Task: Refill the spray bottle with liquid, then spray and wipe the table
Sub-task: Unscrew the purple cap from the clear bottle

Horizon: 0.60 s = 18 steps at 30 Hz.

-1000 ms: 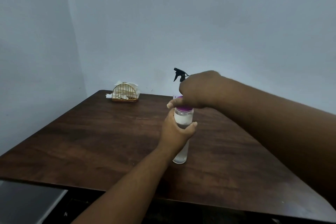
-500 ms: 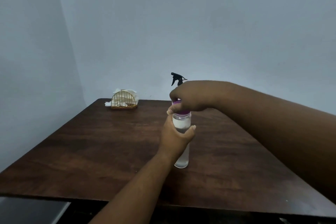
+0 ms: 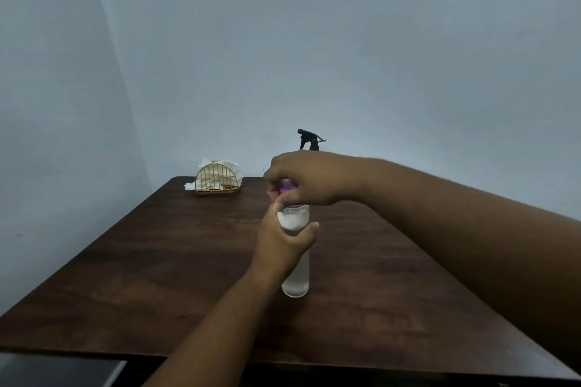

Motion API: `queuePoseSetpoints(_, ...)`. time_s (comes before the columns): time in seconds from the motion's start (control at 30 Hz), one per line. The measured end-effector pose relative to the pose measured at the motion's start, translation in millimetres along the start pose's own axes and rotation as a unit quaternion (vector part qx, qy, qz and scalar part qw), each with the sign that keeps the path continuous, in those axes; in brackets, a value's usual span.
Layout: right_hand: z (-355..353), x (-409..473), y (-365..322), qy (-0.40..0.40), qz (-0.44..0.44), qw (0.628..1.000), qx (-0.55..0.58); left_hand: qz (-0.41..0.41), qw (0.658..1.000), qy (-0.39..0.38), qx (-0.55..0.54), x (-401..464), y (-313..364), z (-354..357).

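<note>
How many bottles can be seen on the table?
2: a clear plastic bottle at mid-table, and a black-trigger spray bottle behind the right hand, its body hidden.

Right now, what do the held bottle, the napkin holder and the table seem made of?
Bottle: clear, likely plastic; the liquid shows through. Napkin holder: thin gold wire, probably metal, shiny. Table: dark wood or wood-look laminate, with visible grain and low sheen.

Clear bottle [image 3: 295, 280] stands upright mid-worktop [image 3: 157, 261], pale liquid inside and a white band near its neck. The purple cap [image 3: 286, 187] sits lifted just above the open mouth, off the bottle. Behind it, at the far edge, the spray bottle's black trigger head [image 3: 309, 138] pokes up, nozzle pointing left; its body is hidden.
</note>
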State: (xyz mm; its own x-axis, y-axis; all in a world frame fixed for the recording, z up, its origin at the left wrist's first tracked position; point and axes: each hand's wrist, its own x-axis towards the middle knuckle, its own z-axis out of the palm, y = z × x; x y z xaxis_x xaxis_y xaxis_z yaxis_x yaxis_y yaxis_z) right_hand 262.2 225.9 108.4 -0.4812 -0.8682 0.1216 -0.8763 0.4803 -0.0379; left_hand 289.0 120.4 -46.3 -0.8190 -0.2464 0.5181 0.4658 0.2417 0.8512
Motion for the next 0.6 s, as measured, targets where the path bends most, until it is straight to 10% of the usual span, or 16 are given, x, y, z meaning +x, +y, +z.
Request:
queuePoseSetpoints(0.3,8.1,17.0,-6.6,0.007,-0.051,0.992,0.113,0.006,1.0,-0.027,0.005,0.5,-6.6,-37.4)
queuePoseSetpoints(0.6,1.1,23.6,-26.5,-0.01,0.089,0.993,-0.072,-0.003,0.999,-0.008,0.036,3.1,-14.0,-44.0)
